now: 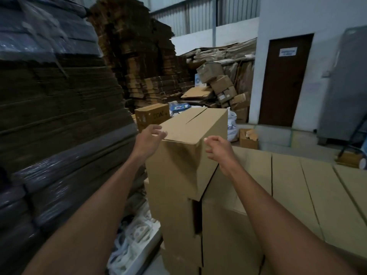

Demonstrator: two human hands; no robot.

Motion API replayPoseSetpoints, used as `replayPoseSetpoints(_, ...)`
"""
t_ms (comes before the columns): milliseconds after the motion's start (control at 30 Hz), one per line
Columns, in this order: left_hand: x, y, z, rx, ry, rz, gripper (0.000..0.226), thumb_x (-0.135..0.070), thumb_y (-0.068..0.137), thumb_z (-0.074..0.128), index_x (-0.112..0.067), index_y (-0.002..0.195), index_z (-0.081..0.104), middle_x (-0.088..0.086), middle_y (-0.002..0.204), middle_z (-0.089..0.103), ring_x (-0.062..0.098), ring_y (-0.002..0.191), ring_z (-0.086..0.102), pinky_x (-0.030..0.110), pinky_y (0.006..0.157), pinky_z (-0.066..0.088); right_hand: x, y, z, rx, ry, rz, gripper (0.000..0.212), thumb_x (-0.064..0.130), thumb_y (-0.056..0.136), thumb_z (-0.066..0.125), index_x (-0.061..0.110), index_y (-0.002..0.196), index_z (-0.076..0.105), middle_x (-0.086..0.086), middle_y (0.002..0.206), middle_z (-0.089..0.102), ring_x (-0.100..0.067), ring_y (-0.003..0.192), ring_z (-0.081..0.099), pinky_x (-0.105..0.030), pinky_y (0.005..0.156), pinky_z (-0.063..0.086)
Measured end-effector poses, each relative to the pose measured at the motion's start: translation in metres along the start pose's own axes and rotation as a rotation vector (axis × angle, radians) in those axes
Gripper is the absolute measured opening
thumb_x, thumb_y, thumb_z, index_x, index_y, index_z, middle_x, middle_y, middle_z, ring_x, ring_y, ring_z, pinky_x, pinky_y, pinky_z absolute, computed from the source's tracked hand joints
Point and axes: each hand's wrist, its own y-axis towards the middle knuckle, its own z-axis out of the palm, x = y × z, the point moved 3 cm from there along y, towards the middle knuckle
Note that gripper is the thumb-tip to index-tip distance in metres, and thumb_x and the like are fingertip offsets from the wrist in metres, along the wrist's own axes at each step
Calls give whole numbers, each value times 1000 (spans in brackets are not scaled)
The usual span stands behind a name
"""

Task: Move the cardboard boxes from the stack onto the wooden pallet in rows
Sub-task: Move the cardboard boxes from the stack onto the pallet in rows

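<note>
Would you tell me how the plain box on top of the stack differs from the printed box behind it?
The plain box has bare faces; the printed box carries blue lettering. The plain box sits atop the stack; the printed box stands farther back, partly hidden behind it. Both are brown cardboard and upright.

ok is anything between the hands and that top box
Nothing visible does. The left hand is beside the upper left edge of the top box, and the right hand is beside its upper right corner, with no object in either gap. Whether the fingers touch the cardboard cannot be told.
</note>
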Motion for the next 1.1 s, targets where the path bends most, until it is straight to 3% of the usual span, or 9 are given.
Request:
replayPoseSetpoints(100, 16, 58, -15, -12, -4, -2, 46, -42, 97, 64, -21, 138, 56, -3, 127, 62, 15, 115, 58, 27, 83, 49, 5, 30, 20, -73, -83, -10, 45, 47, 86, 69, 21, 122, 60, 2, 118, 65, -19, 106, 61, -45, 96, 52)
replayPoseSetpoints(233, 38, 121, -21, 40, 45, -113, 47, -45, 96, 64, -18, 134, 60, 4, 131, 63, 24, 122, 58, 48, 109, 45, 6, 59, 38, -118, -98, 20, 73, 46, 89, 70, 15, 148, 40, -2, 144, 50, -24, 126, 53, -42, 106, 44)
replayPoseSetpoints(367, 62, 161, -10, 233, 158, -178, 34, -48, 97, 61, -20, 115, 65, 4, 117, 62, 22, 109, 57, 44, 98, 44, -1, 84, 49, -158, -50, 44, 58, 48, 83, 74, 18, 127, 51, 1, 124, 64, -19, 107, 62, -42, 100, 50)
replayPoseSetpoints(433, 73, 178, -6, 314, 209, -177, 40, -50, 95, 63, -19, 120, 64, 3, 122, 59, 22, 114, 55, 41, 96, 39, -6, 97, 50, -163, -31, 75, 62, 51, 77, 76, 18, 125, 53, 3, 118, 66, -19, 103, 64, -44, 99, 52)
replayPoseSetpoints(600, 88, 202, 5, 496, 311, -238, 62, -58, 94, 59, -22, 143, 54, 7, 145, 51, 29, 130, 48, 47, 112, 32, -19, 115, 57, -165, 46, 158, 79, 58, 57, 81, 20, 123, 60, 5, 114, 71, -15, 98, 69, -41, 96, 54)
replayPoseSetpoints(767, 86, 201, 12, 523, 218, -310, 73, -55, 86, 69, -23, 148, 47, 6, 148, 47, 29, 131, 45, 46, 111, 33, -23, 117, 54, -154, 86, 161, 89, 45, 41, 89, 19, 120, 59, 3, 109, 72, -21, 97, 69, -40, 92, 55)
replayPoseSetpoints(833, 78, 190, 12, 545, 150, -324, 70, -50, 86, 72, -23, 145, 46, 6, 139, 49, 27, 123, 49, 43, 102, 37, -20, 115, 44, -140, 108, 173, 88, 39, 37, 89, 18, 119, 63, 1, 105, 75, -23, 94, 72, -43, 89, 58)
replayPoseSetpoints(967, 62, 161, 9, 435, 45, -291, 60, -48, 85, 73, -22, 134, 51, 6, 128, 52, 24, 111, 53, 44, 99, 41, -9, 101, 18, -51, 155, 177, 62, 24, 57, 90, 17, 115, 68, -3, 105, 77, -27, 96, 72, -45, 89, 59)
replayPoseSetpoints(1100, 33, 123, 17, 384, -73, -291, 62, -46, 80, 78, -24, 131, 50, 5, 127, 53, 21, 105, 54, 43, 94, 41, 8, 69, -14, -24, 163, 109, 65, 26, 59, 90, 17, 119, 68, -2, 108, 77, -24, 98, 73, -40, 88, 59)
